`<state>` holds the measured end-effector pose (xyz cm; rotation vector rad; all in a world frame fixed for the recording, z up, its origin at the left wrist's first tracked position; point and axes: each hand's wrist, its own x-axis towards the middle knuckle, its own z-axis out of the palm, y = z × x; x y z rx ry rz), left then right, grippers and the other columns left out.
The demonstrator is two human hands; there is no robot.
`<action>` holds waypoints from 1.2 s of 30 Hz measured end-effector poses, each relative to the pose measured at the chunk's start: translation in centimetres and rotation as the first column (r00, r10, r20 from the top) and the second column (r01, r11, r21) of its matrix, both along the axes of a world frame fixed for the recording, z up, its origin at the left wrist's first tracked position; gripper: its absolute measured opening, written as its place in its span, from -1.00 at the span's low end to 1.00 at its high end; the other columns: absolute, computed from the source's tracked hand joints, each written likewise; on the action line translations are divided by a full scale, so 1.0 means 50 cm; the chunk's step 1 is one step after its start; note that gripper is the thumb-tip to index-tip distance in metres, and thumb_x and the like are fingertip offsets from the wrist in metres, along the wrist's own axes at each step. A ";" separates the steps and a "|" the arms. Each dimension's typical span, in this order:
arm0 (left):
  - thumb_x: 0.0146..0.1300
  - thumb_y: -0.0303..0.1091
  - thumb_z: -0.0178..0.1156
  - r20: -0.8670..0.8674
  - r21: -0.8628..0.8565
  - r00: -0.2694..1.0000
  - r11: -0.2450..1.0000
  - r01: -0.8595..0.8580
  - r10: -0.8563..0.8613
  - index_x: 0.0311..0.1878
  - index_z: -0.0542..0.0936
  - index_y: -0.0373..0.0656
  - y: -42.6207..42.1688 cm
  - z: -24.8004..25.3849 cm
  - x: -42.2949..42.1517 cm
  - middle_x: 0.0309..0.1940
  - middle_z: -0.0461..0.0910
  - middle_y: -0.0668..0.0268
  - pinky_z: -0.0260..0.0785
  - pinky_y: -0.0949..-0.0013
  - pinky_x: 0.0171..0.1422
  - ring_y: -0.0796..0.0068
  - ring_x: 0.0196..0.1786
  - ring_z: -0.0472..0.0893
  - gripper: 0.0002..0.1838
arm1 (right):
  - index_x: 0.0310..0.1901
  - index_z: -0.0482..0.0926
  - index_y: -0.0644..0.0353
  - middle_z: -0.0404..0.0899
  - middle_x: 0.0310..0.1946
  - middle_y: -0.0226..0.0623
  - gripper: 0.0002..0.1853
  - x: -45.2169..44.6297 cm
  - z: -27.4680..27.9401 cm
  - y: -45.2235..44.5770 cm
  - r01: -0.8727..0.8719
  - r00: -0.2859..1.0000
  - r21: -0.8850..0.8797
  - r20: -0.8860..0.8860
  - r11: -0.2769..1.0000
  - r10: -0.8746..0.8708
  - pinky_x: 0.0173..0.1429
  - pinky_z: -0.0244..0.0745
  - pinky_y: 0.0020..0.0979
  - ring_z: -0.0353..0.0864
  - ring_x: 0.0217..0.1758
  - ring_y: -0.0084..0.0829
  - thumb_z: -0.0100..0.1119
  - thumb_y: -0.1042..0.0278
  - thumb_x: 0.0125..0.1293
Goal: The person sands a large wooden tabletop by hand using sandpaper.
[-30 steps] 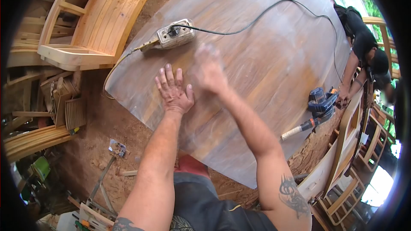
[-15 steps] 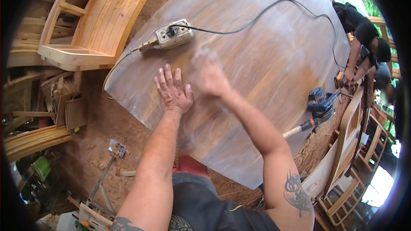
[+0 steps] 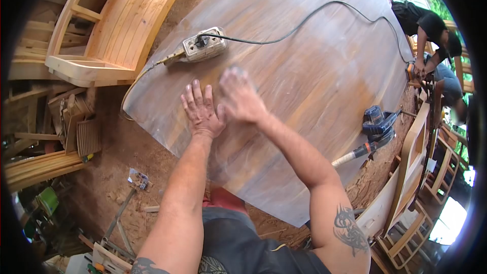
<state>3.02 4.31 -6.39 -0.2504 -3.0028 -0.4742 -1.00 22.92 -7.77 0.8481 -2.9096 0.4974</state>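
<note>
My left hand (image 3: 204,112) lies flat with its fingers spread on a large dusty wooden panel (image 3: 284,91). Just to its right, my right hand (image 3: 240,95) is on the panel with its fingers curled and slightly blurred; whatever lies under them is too hidden to make out. Beyond both hands sits a whitish power outlet box (image 3: 205,45) with a black cable (image 3: 291,32) plugged in. The cable curves over the panel to the far right.
A blue power tool (image 3: 378,121) rests near the panel's right edge. Past that edge a co-worker (image 3: 431,28) bends over an orange-and-black tool. Wooden furniture frames (image 3: 122,25) stand at the upper left and right, with stacked boards (image 3: 45,167) at the left.
My right hand has moved slightly left, closer to my left hand, which stays flat. The co-worker's hands and tool have shifted up along the panel's right edge.
</note>
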 end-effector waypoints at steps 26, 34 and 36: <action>0.31 -0.03 0.20 0.018 0.030 1.000 1.000 0.002 -0.002 0.66 0.22 -0.09 -0.003 0.010 0.003 0.76 -0.04 -0.08 -0.32 -0.39 0.78 -0.27 0.77 -0.10 -0.13 | 0.53 0.43 0.21 0.22 0.68 0.01 -0.34 -0.152 0.000 0.091 0.235 0.964 0.375 0.030 0.897 -0.265 0.79 -0.08 0.12 0.10 0.78 -0.01 -0.01 -0.07 0.58; 0.33 -0.03 0.18 -0.003 0.057 1.000 0.998 0.000 0.001 0.64 0.25 -0.10 -0.004 0.007 0.002 0.75 -0.04 -0.08 -0.33 -0.37 0.80 -0.26 0.77 -0.10 -0.16 | 0.53 0.45 0.15 0.38 0.58 0.08 -0.41 -0.154 0.006 0.198 0.192 0.926 0.351 0.244 0.916 -0.288 0.74 0.02 0.19 0.27 0.70 -0.02 0.04 0.04 0.58; 0.34 -0.03 0.18 -0.003 0.045 1.000 0.999 -0.003 0.003 0.64 0.25 -0.11 -0.004 0.010 -0.004 0.76 -0.04 -0.08 -0.33 -0.37 0.80 -0.26 0.77 -0.10 -0.16 | 0.48 0.50 0.17 0.43 0.53 0.15 -0.47 -0.216 -0.017 0.221 0.302 0.870 0.399 0.257 0.866 -0.421 0.69 0.08 0.25 0.35 0.64 0.04 0.04 0.16 0.58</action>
